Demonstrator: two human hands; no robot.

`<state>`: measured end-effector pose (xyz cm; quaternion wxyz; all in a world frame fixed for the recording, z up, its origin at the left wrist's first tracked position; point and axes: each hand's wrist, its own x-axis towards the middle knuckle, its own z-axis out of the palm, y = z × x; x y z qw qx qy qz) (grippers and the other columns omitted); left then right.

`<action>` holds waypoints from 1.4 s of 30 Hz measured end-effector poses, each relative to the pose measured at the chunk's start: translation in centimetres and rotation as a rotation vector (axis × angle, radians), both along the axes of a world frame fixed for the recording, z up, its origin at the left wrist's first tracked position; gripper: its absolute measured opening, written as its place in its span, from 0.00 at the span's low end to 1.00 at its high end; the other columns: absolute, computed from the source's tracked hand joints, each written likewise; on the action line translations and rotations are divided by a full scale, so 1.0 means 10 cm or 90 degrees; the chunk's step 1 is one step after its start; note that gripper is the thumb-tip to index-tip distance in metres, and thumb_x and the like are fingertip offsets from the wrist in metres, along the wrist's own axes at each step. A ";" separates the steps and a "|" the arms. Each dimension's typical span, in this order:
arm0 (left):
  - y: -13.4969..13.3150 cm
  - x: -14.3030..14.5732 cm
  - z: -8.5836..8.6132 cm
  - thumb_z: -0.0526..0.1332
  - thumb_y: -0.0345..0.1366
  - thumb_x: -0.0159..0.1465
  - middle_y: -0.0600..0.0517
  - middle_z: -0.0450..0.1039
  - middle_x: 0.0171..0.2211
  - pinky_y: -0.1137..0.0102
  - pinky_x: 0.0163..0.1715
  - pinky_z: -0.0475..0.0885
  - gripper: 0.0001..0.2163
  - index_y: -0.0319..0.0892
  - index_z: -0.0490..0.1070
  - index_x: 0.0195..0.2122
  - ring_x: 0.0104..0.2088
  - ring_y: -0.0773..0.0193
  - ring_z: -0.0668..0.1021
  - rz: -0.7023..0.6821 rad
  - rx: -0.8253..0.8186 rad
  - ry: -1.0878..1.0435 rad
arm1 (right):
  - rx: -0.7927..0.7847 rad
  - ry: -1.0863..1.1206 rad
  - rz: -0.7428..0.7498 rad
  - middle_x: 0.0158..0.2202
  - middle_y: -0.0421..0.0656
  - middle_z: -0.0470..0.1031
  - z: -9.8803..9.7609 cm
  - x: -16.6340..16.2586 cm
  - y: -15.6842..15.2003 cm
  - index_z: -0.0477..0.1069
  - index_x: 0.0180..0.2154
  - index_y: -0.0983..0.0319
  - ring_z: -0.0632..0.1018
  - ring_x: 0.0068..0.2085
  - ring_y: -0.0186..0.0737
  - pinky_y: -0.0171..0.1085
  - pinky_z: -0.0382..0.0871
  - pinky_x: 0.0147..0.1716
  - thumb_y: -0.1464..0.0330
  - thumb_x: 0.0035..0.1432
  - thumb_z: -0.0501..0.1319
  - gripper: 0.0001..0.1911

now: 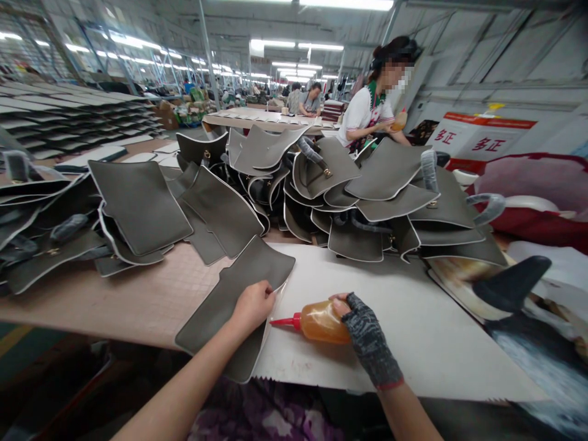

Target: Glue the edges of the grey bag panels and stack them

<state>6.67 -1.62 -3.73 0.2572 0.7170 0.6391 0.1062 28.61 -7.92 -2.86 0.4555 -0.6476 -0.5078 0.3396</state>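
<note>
My left hand (253, 306) is closed at the right edge of a dark grey leather panel (229, 285) with pale edging, its fingers pinching that edge. The panel lies on the table in front of me, partly over a white sheet (413, 324). In my right hand (367, 337), which wears a grey fingerless knit glove, is a squeeze bottle (324, 321) of amber liquid. The bottle lies nearly level, its red nozzle pointing left, with the tip close to the panel's edge just below my left hand. Whether the tip touches the edge I cannot tell.
Grey leather bag pieces (358, 196) with wrapped handles are heaped along the far side of the table, and more (50, 226) lie at left. A black, horn-shaped object (512, 285) stands at right. Beyond the heap, a co-worker (367, 116) holds a similar bottle (399, 120).
</note>
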 end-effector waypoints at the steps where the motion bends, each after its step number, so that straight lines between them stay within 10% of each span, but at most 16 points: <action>1: 0.00 0.00 -0.01 0.53 0.34 0.58 0.50 0.74 0.30 0.74 0.28 0.61 0.08 0.40 0.70 0.30 0.30 0.66 0.74 -0.003 0.005 0.007 | -0.003 0.002 0.003 0.29 0.45 0.73 -0.01 0.00 -0.01 0.70 0.29 0.61 0.72 0.32 0.47 0.43 0.65 0.36 0.53 0.48 0.56 0.17; 15: -0.05 0.04 0.02 0.52 0.36 0.59 0.49 0.73 0.31 0.74 0.27 0.61 0.08 0.40 0.69 0.32 0.31 0.65 0.73 -0.027 0.021 0.062 | -0.094 0.141 0.105 0.29 0.43 0.72 -0.02 -0.03 -0.12 0.70 0.28 0.62 0.71 0.32 0.45 0.40 0.64 0.32 0.56 0.48 0.58 0.16; 28: -0.17 -0.02 0.11 0.47 0.29 0.62 0.48 0.67 0.40 0.69 0.35 0.64 0.12 0.43 0.69 0.38 0.39 0.62 0.69 -0.243 0.123 0.258 | -0.096 1.040 0.064 0.28 0.40 0.63 -0.25 0.25 0.21 0.65 0.34 0.62 0.63 0.24 0.32 0.27 0.61 0.15 0.70 0.36 0.66 0.18; 34: -0.09 0.05 -0.03 0.46 0.25 0.59 0.42 0.59 0.54 0.64 0.39 0.65 0.20 0.37 0.58 0.54 0.42 0.57 0.69 -0.346 0.200 0.285 | -0.075 1.000 0.092 0.28 0.41 0.64 -0.30 0.13 0.21 0.65 0.36 0.63 0.63 0.25 0.34 0.29 0.60 0.16 0.63 0.36 0.69 0.23; 42: 0.29 0.15 0.08 0.48 0.33 0.62 0.53 0.56 0.58 0.72 0.46 0.65 0.16 0.47 0.63 0.50 0.47 0.64 0.70 -0.299 0.040 0.052 | -0.064 0.933 0.092 0.27 0.40 0.65 -0.30 0.14 0.21 0.66 0.35 0.60 0.63 0.24 0.34 0.30 0.58 0.15 0.60 0.39 0.67 0.20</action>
